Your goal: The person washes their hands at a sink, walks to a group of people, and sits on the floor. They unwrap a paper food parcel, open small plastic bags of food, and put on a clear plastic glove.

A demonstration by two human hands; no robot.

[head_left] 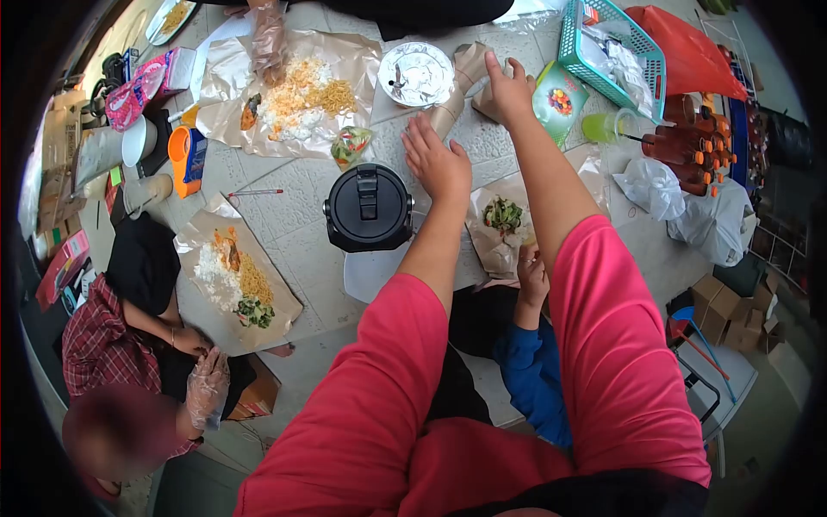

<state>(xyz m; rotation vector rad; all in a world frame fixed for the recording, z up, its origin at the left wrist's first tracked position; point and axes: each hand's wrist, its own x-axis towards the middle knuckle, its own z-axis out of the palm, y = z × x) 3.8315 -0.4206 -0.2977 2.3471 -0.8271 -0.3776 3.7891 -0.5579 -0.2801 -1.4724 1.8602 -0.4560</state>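
My left hand (437, 162) is open, its fingers stretched out beside the near end of a folded brown paper (446, 112). To the right, my right hand (512, 90) has its fingers apart next to another piece of brown paper (486, 103); whether it touches that paper is unclear. A round foil-like dish (416, 74) lies left of the papers. Below my left hand stands a black-lidded container (369, 207). A small clear packet of vegetables (351, 145) lies above the container. Near my right hand is a green-and-white packet (560, 102).
Rice and noodles lie on brown paper (220, 129), beside another person's gloved hand (268, 47). A second food paper (280, 310) is near a person in plaid (112, 336). At right are a teal basket (655, 82), a green drink (600, 127) and several bottles (680, 146).
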